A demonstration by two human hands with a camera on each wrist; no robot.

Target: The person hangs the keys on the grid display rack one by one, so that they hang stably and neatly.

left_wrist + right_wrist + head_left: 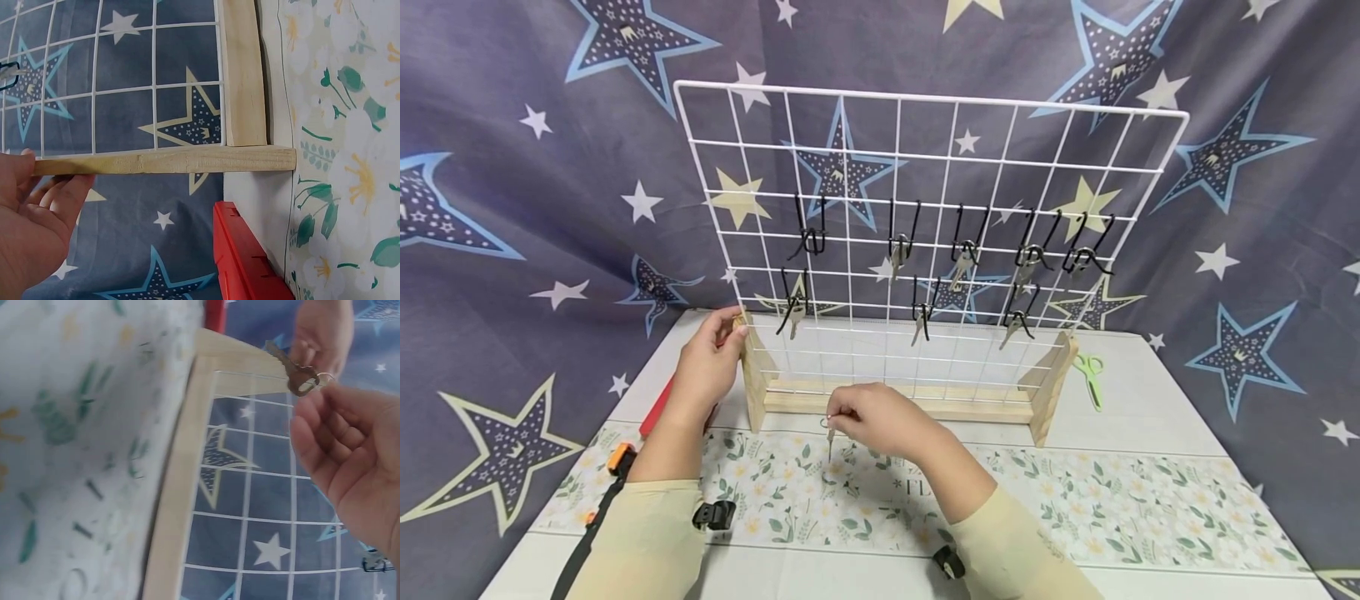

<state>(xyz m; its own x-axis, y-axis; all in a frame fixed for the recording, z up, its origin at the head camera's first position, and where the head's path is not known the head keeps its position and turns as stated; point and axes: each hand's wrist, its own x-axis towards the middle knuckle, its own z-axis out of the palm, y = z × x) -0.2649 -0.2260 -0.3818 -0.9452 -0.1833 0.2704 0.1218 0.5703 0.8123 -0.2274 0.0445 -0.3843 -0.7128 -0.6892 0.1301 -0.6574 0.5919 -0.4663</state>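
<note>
My left hand (pixel 709 358) holds the left wooden side support (pixel 752 375) of a white wire grid rack (pixel 872 150). In the left wrist view its fingers (pixel 69 194) lie against the upper part of that support. Low in front of the rack, my right hand (pixel 883 421) pinches a key (pixel 289 367) by its small ring (pixel 326 377) between thumb and forefinger. The key's blade points downward in the head view, apart from the grid. Several black hooks (pixel 811 240) hang on the wires in two rows, most with keys (pixel 962 265) on them.
A wooden crossbar (pixel 955 409) joins the side supports at the base. Green scissors (pixel 1092 382) lie right of the rack, and a red object (pixel 247 256) stands behind my left forearm. A floral runner (pixel 1075 500) covers the table front; a star-patterned cloth (pixel 1240 250) hangs behind.
</note>
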